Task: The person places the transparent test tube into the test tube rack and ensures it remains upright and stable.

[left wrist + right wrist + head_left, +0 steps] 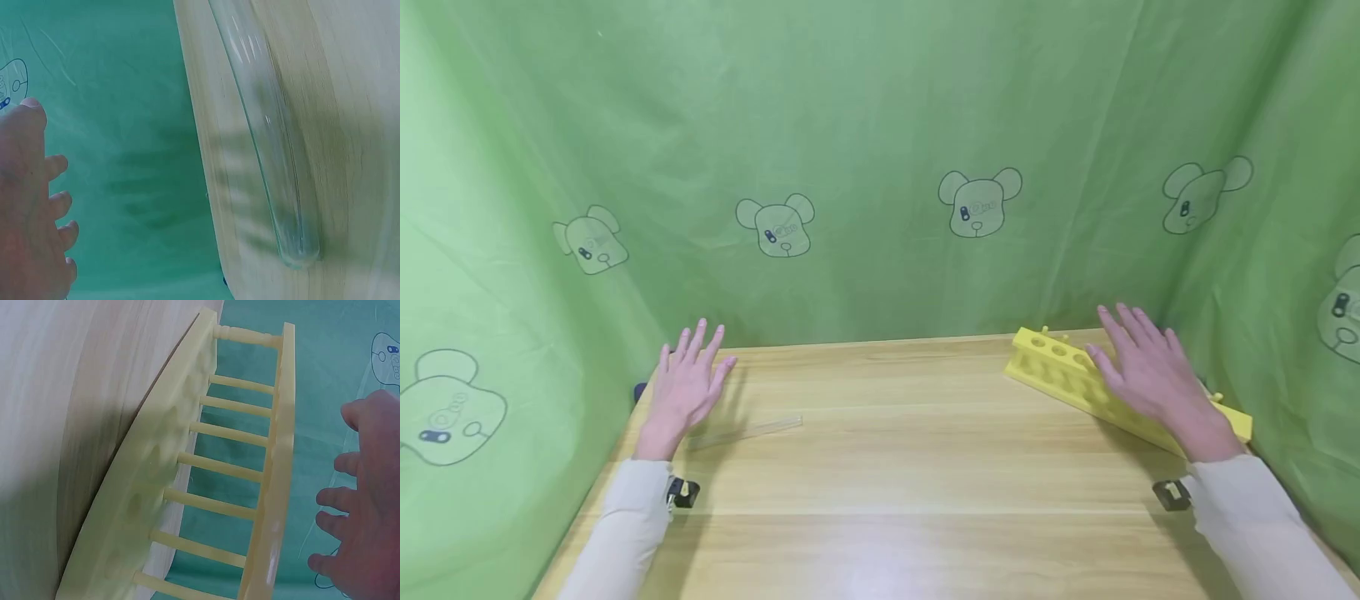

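Observation:
A clear glass test tube (752,432) lies on its side on the wooden table; in the left wrist view the test tube (269,144) shows its rounded end. My left hand (685,385) hovers just beyond and left of it, fingers spread, holding nothing. A yellow test tube rack (1060,367) stands slantwise at the right of the table, with round holes along its top. Above its right part is my right hand (1150,375), fingers extended and nothing in them; it hides some of the rack. In the right wrist view the rack (284,456) has a row of pegs, apart from the fingers.
The wooden table (880,467) reaches back to a green curtain (865,100) with bear-head prints, which also hangs at both sides. A small dark object (639,392) pokes out at the table's left edge. A dark wrist camera (683,492) sits at the left cuff.

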`<state>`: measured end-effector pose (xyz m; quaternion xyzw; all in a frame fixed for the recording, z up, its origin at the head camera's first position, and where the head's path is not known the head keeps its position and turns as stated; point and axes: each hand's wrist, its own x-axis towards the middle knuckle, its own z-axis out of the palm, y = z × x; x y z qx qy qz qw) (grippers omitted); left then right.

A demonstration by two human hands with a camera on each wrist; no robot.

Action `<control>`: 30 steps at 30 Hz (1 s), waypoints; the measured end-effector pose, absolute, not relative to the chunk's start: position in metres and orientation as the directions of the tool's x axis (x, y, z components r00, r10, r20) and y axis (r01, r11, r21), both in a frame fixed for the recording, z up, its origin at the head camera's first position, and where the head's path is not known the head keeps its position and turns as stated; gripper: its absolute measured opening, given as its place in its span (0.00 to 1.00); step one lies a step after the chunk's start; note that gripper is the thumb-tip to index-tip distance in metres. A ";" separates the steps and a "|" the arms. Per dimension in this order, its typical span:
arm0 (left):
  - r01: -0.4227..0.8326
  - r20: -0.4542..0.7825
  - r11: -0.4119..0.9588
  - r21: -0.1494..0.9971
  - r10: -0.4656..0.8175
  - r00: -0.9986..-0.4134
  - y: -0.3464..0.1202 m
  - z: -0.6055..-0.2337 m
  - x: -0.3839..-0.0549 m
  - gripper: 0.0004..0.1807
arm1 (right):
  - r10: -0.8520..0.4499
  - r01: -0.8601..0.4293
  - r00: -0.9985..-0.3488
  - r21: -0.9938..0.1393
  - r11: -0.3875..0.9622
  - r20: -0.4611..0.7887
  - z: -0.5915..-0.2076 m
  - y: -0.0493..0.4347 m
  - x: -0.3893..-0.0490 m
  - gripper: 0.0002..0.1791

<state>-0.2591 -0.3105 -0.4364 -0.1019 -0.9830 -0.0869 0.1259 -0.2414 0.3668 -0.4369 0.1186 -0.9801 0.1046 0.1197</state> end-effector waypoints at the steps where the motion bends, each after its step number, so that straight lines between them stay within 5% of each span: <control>1: 0.221 0.263 0.964 0.149 0.176 -0.948 -0.310 -0.436 -0.259 0.38 | -0.206 -0.257 -0.944 -0.179 0.950 0.259 -0.436 0.367 -0.241 0.39; 30: 0.229 0.260 0.956 0.185 0.177 -0.949 -0.263 -0.431 -0.260 0.37 | -0.133 -0.235 -0.933 -0.283 0.930 0.335 -0.435 0.383 -0.200 0.42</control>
